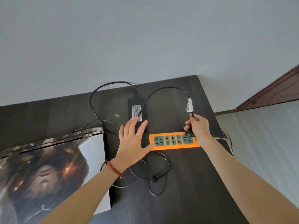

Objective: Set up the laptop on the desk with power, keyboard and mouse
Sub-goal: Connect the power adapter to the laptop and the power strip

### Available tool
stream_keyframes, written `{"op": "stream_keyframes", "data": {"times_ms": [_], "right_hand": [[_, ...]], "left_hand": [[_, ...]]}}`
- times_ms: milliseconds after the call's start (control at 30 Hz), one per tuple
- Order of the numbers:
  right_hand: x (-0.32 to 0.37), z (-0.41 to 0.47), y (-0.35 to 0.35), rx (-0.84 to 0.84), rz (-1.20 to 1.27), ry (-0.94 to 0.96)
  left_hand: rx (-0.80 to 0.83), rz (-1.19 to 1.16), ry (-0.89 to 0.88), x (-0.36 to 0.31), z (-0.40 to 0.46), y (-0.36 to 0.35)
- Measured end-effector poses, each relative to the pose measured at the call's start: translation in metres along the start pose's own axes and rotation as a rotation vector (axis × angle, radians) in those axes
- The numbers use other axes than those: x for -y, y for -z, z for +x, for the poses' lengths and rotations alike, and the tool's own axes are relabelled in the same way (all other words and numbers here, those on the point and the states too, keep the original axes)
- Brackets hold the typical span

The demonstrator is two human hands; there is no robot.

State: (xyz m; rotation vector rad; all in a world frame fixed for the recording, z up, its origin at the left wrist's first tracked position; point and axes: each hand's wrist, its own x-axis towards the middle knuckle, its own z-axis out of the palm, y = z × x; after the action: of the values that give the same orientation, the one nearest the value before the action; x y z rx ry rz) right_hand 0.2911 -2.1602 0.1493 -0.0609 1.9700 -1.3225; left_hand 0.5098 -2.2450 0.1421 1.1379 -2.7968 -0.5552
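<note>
Holding the plug (189, 135) in my right hand (198, 126), fingers pinched on it, prongs just above the power strip (174, 147) on the desk (186, 199); left hand (131, 139) spread, thumb bracing the strip; laptop (48, 167) closed; power unconnected, I judge; keyboard, mouse unseen; laptop-side cable end unclear.

A: L hand (131, 139)?
B: Flat, palm down, fingers spread wide & pointing away from the body. Thumb out to the right. Forearm bare, runs up from bottom left, red bead bracelet (115, 169) on the wrist.
A: R hand (198, 128)?
B: Fingers curled into a pinch, knuckles up, wrist bent down. Bare forearm comes in from bottom right, reaching further fwd than the L.
</note>
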Motion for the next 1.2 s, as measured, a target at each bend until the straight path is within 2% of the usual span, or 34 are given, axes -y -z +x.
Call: {"op": "stream_keyframes", "data": {"times_ms": [100,167,300,367,467,633,767,867,933,1067,1200], "right_hand": [[-0.011,-0.012,0.006,-0.068,0.01,0.005],[-0.017,-0.02,0.01,-0.118,0.017,0.027],[-0.031,-0.035,0.013,-0.133,0.039,0.028],[-0.036,-0.043,0.013,-0.127,0.038,0.034],[-0.04,-0.051,0.014,-0.102,0.036,0.034],[-0.036,-0.057,0.015,-0.077,0.015,0.042],[-0.025,-0.056,0.015,-0.091,-0.036,0.094],[-0.007,-0.051,0.012,-0.101,-0.032,0.136],[0.007,-0.047,0.011,-0.105,-0.022,0.174],[0.039,-0.032,0.015,-0.128,-0.027,0.28],[0.067,-0.009,0.023,-0.144,0.023,0.326]], "left_hand": [[0.267,0.101,0.04,-0.008,-0.054,-0.016],[0.341,0.135,0.086,-0.017,-0.077,-0.03],[0.395,0.221,0.074,-0.028,-0.103,-0.046],[0.362,0.262,0.053,-0.025,-0.106,-0.047],[0.29,0.184,0.058,-0.017,-0.104,-0.047],[0.388,0.008,-0.023,-0.011,-0.097,-0.027],[0.255,-0.23,0.011,-0.007,-0.079,0.018],[0.045,-0.395,0.163,-0.008,-0.043,0.058],[-0.023,-0.48,0.287,-0.014,-0.012,0.079],[-0.064,-0.589,0.432,-0.037,0.051,0.096],[-0.06,-0.7,0.438,-0.067,0.107,0.091]]}}
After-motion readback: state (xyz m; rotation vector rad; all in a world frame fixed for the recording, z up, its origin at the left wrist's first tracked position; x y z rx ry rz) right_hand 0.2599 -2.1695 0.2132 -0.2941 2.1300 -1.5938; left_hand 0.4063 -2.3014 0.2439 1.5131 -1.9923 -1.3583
